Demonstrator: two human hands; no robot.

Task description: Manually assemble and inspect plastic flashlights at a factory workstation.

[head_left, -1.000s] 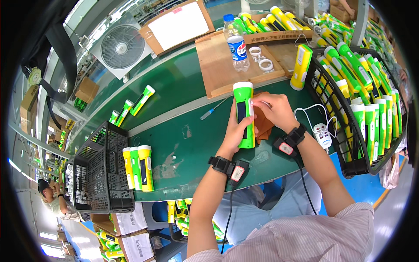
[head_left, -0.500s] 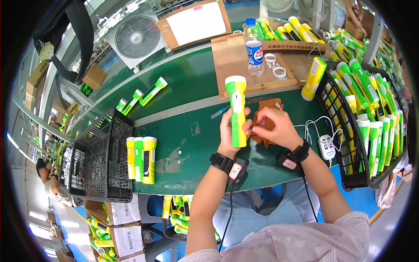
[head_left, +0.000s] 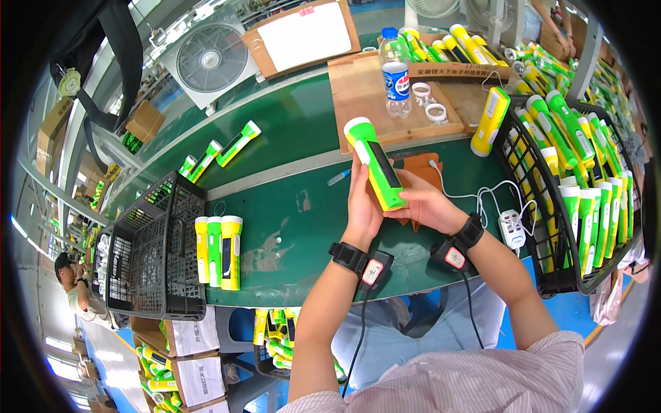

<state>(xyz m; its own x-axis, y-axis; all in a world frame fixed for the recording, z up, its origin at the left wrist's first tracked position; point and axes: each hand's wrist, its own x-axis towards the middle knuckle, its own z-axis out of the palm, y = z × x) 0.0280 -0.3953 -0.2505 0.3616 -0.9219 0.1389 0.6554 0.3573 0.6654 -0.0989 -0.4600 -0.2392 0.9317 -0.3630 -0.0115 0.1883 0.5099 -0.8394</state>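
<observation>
A green and yellow flashlight with a white head is held up over the green workbench. It tilts with its head toward the far left, and its long dark panel faces up. My left hand closes around the left side of the body. The fingers of my right hand press on the lower end from the right, partly hidden behind it. Under and beyond my right hand lies an orange-brown cloth-like piece. A white cable plug rests on that piece.
Three flashlights stand beside a black crate at left. Another crate, full of flashlights, is at right, near a white power strip. A drink bottle and white rings sit on cardboard. A pen-like blue item lies behind my left hand.
The flashlight has rolled so the dark panel shows in place of the switch side, and its head leans left. My right hand has come in from the right and taken hold of its lower end.
</observation>
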